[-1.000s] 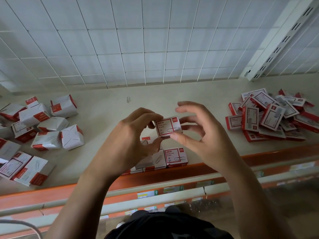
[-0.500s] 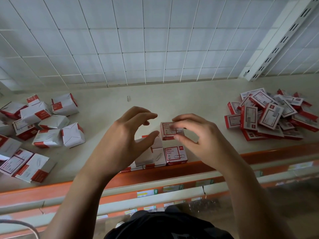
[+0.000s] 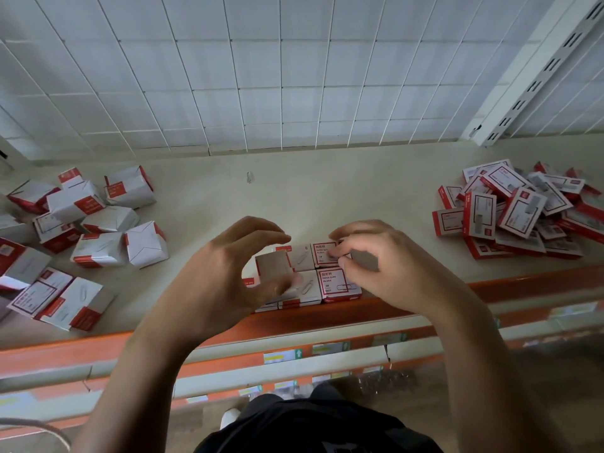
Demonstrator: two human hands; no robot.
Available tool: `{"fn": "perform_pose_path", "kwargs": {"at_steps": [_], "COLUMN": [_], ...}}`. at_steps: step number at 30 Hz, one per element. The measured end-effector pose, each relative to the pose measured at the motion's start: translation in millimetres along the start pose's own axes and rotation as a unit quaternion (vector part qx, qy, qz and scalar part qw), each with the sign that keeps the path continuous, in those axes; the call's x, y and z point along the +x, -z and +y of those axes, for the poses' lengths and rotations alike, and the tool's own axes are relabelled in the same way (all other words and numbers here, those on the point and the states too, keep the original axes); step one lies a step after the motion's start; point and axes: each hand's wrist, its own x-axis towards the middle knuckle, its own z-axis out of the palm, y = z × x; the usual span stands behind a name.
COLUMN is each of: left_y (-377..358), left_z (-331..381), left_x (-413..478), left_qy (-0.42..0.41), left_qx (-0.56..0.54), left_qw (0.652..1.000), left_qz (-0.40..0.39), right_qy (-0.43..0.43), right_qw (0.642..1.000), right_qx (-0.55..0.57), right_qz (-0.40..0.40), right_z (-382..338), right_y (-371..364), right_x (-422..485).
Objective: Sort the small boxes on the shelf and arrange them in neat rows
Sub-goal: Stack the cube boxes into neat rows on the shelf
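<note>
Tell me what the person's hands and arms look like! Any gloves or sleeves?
No gloves! The left hand and right hand are bare, with no rings showing. The left forearm and right forearm are bare too, with no sleeves, watch or bracelet in view. Dark clothing shows at the bottom of the picture.

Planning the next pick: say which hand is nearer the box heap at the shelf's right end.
Right. The right hand is left of the heap; the left hand lies farther left.
</note>
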Motion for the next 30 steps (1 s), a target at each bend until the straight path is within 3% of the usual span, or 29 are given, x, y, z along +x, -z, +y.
{"fn": "perform_pose_path", "kwargs": {"at_steps": [5,9,18,26,30], "left_y": [7.2,3.7,8.2,13.7,14.0], "left_z": [-11.1,-11.8,0.1,-7.5,-10.3], "left_x": [-18.0,-22.8,-26.9,-29.8,-26.9], "left_qy": [0.005,0.015,0.06,0.031,0.004], "left_qx": [0.034,0.025,0.004,0.001,0.003], "left_qw": [0.998,1.0,0.994,0.998,0.998], "left_qz": [-0.051,-0.01,0.094,0.051,0.07], "right_qy": [0.052,0.099,0.061,-0.001,0.008], "right_qw": [0.993,0.989,0.981,0.963,0.962], "right_qx": [0.022,0.075,0.164,0.243,0.253], "right_qz": [0.108,0.082,0.083,0.112,0.103], "right_z": [-15.1,-34.4,-59.8,-57.0,-60.5], "right_y": [-16.0,-25.0,-36.0,-43.5,-44.9], "right_x": [0.7,2.8,11.1,17.2,20.3]}}
